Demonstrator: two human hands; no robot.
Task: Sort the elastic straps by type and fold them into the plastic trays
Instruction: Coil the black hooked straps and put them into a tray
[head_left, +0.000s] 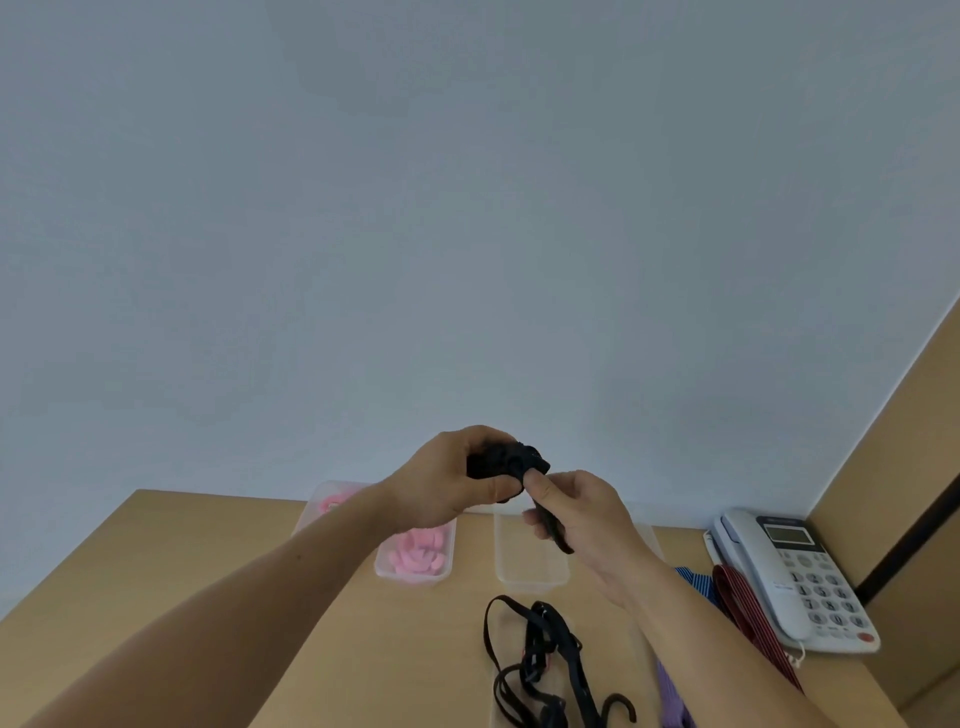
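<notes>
My left hand (447, 480) grips a bundled black elastic strap (506, 460) above the table's far edge. Beside it, my right hand (576, 506) pinches the strap's loose end, which hangs down across the palm. Below them stand a clear plastic tray with pink straps (418, 569) and an empty clear tray (530, 571). A third tray at the far left (317, 506) also holds something pink. More black straps (540, 665) lie tangled near the front of the wooden table (208, 561), over another clear tray.
A white desk telephone (800, 577) sits at the right edge. A red striped strap (748, 618), a blue striped one (693, 579) and a purple one (672, 696) lie to the right, partly under my right forearm. A plain wall rises behind the table.
</notes>
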